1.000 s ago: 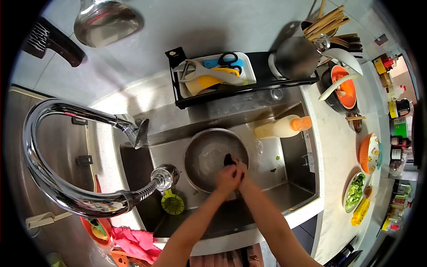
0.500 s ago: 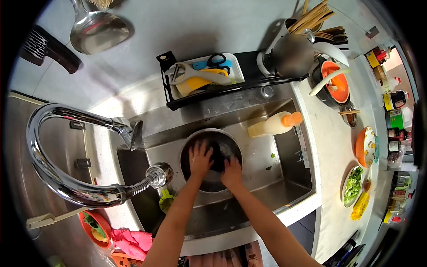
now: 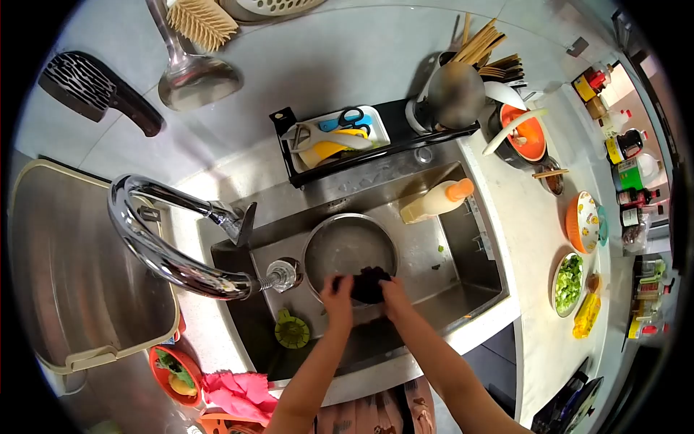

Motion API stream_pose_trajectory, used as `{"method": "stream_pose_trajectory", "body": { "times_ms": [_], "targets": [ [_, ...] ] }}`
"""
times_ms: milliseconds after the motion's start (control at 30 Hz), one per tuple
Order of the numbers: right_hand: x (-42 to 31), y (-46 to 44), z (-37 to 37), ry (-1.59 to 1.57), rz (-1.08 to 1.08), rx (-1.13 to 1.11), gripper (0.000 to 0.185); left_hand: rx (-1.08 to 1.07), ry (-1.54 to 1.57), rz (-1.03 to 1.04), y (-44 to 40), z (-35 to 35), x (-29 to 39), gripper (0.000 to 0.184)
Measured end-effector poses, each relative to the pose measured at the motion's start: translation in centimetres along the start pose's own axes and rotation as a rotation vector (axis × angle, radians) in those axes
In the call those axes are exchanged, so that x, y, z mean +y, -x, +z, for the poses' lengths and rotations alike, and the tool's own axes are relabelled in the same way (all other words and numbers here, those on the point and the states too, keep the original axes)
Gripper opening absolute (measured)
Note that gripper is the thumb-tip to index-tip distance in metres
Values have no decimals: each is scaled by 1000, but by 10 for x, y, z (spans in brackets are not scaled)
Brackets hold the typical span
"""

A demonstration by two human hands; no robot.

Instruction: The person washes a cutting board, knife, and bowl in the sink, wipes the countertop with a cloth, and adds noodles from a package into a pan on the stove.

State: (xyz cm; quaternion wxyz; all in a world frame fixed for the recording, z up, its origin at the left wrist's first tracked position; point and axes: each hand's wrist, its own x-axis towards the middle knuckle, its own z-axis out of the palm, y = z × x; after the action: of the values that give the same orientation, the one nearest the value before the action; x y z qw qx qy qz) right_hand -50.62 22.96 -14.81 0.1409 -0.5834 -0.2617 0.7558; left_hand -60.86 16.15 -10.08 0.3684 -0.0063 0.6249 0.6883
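Observation:
My left hand (image 3: 337, 300) and my right hand (image 3: 397, 296) grip a black, ruffled clump (image 3: 371, 285) from its two sides. They hold it over the near rim of a round metal bowl (image 3: 352, 215) in the sink. Murky liquid shows inside the bowl. The clump looks soft and wet, but its exact kind is not clear. Fingers of both hands are bent around its edges, and their tips are partly hidden.
A chrome faucet (image 3: 173, 267) arches over the sink (image 3: 426, 278) from the left. Inside the sink lie an orange-capped bottle (image 3: 437, 201) and a green strainer (image 3: 292, 329). On the right counter are a plate of chopped greens (image 3: 568, 286) and an orange bowl (image 3: 583, 222).
My hands were spread low inside the bowl over the dark stuff. They have come up and toward me, now closed on the black clump, leaving the bowl's liquid in view. The view has shifted.

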Motion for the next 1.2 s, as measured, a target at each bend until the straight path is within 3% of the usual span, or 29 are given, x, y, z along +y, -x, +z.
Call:
{"method": "stream_pose_trajectory", "body": {
  "times_ms": [100,133,233,267,367,467,567,667,767,800,867,900,1000,1100,1167,1200],
  "targets": [
    [-17,54,10,-72,61,-32,28,15,318,-601,-12,2,-7,22],
    [-27,72,15,-147,116,-58,31,-149,444,-859,-2,10,17,27],
    [-14,58,-9,-264,305,-200,40,-207,431,-882,-5,5,-4,28],
    [-7,51,-20,-283,374,-257,44,-140,406,-794,-7,4,-12,28],
    [-44,80,-7,-1,129,-110,61,53,381,-596,-9,8,-20,28],
    [-23,65,-27,997,-1033,-357,77,167,430,-606,3,17,-14,26],
    [-35,69,-24,1033,-977,-278,81,60,369,-694,18,15,-27,24],
    [-58,72,-23,1664,-396,-274,68,-208,105,-722,18,0,-28,27],
    [-72,67,-37,1728,-1196,-508,46,-510,142,-1082,-5,-5,13,32],
    [-71,66,-36,1746,-1243,-501,42,-753,345,-1119,-8,-9,18,37],
    [-70,59,-29,1783,-1346,-480,33,-940,181,-1165,0,-2,21,34],
    [-74,57,-24,1820,-1300,-473,30,-1033,97,-1184,4,2,23,33],
    [-82,53,-19,1940,-1113,-433,23,-1099,-343,-962,-6,1,-5,33],
    [-75,50,-16,2000,-804,-367,18,-1031,-830,-102,1,1,-22,37],
    [-72,69,-8,1956,-566,-343,15,-1026,-1119,150,-4,-4,-17,37],
    [-48,62,-14,1779,-604,-287,15,-1018,-1259,277,-7,-6,-14,38]
  ]
}}
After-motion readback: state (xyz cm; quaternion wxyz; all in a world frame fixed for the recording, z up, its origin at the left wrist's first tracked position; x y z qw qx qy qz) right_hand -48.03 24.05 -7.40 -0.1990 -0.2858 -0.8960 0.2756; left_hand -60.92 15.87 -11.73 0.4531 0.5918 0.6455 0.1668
